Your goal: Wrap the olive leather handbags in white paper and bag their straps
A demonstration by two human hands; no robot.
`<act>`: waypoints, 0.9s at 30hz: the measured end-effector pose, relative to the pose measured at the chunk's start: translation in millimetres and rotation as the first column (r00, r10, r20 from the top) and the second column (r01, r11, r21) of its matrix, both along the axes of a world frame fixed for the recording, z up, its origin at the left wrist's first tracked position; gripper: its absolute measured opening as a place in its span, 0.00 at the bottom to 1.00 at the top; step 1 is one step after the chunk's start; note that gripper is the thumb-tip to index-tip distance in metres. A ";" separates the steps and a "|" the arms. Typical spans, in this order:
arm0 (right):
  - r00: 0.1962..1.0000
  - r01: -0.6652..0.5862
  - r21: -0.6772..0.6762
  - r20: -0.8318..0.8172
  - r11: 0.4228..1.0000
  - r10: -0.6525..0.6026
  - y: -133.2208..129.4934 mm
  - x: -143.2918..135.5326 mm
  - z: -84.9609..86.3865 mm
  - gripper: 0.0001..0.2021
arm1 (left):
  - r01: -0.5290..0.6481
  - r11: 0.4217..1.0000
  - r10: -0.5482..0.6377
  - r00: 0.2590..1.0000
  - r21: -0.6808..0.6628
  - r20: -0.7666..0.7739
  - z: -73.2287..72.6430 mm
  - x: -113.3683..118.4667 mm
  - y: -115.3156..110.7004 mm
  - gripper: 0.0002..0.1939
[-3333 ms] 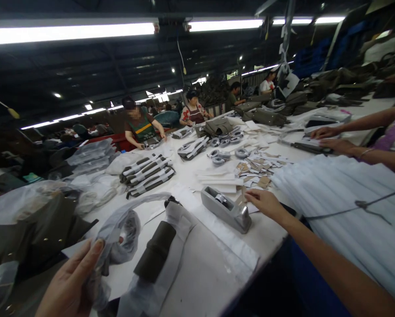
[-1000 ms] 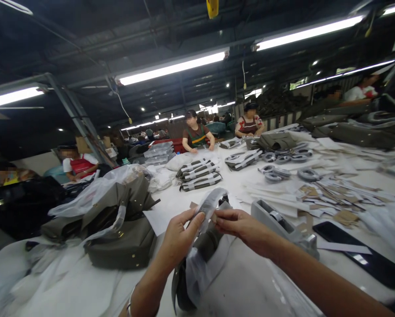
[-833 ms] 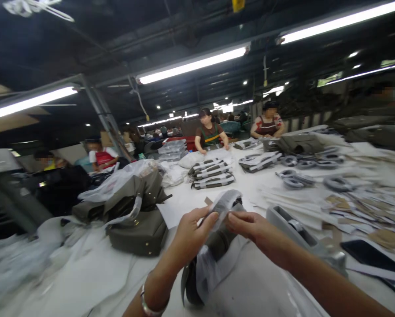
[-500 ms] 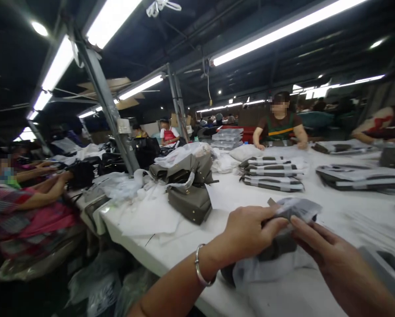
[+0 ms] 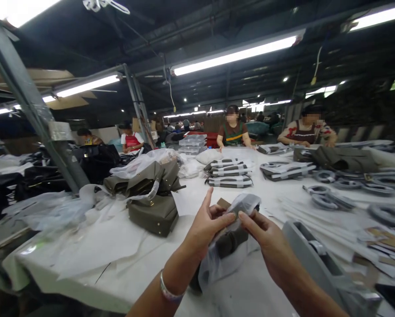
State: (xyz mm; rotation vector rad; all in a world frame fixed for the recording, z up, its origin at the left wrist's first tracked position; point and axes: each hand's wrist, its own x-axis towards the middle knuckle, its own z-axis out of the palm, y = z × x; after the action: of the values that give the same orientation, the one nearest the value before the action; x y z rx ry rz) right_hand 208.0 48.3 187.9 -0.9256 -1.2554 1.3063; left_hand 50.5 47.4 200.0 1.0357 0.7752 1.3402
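Note:
A dark olive bag piece [image 5: 229,242], partly covered by white translucent wrapping [image 5: 246,201], sits between my hands in the head view. My left hand [image 5: 200,229] pinches the near part of it, with the index finger pointing up and a silver bangle on the wrist. Opposite, my right hand [image 5: 266,233] grips the wrapping between thumb and fingers; both thumbs almost meet. Wrapping hangs below onto the white table [image 5: 157,259]. The exact kind of the piece is hidden by the wrapping and my fingers.
Olive handbags [image 5: 154,215] stand to the left, beside crumpled plastic [image 5: 71,211]. Wrapped strap bundles [image 5: 228,181] lie ahead, coiled wrapped handles [image 5: 345,187] to the right. A grey tape dispenser [image 5: 316,255] stands near my right forearm. Co-workers [image 5: 233,132] sit across the table.
The view has swung right, so more of the table's right side shows. My left index finger has lifted away from the wrapping; both hands keep hold of the piece.

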 end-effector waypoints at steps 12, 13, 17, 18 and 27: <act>0.882 -0.248 -0.246 -0.458 0.937 0.113 -8.5 15.0 -14.6 0.20 | 0.004 0.970 0.065 0.959 0.244 -0.276 8.2 -7.9 -7.1 0.13; 0.877 -0.247 -0.239 -0.468 0.939 0.112 -9.1 13.3 -16.5 0.17 | 0.001 0.969 0.071 0.956 0.247 -0.284 7.8 -8.3 -7.5 0.13; 0.908 -0.186 -0.105 -0.398 0.977 0.131 -10.7 -0.9 -20.7 0.13 | -0.047 0.964 0.138 0.929 0.260 -0.343 1.9 -8.3 -7.1 0.15; 0.917 -0.162 -0.077 -0.379 0.984 0.121 -10.7 -4.6 -21.5 0.12 | -0.060 0.959 0.161 0.919 0.278 -0.360 0.4 -7.9 -7.2 0.14; 0.966 0.105 0.013 -0.239 0.994 -0.099 -9.1 -22.8 -30.1 0.16 | -0.157 0.844 0.425 0.780 0.513 -0.460 -1.2 -1.9 -16.9 0.09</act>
State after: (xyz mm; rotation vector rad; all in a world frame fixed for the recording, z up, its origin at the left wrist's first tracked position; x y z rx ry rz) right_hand 185.2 39.2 157.8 -0.7792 -1.0227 1.2760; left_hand 48.6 30.5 198.8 1.7941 1.1344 1.5477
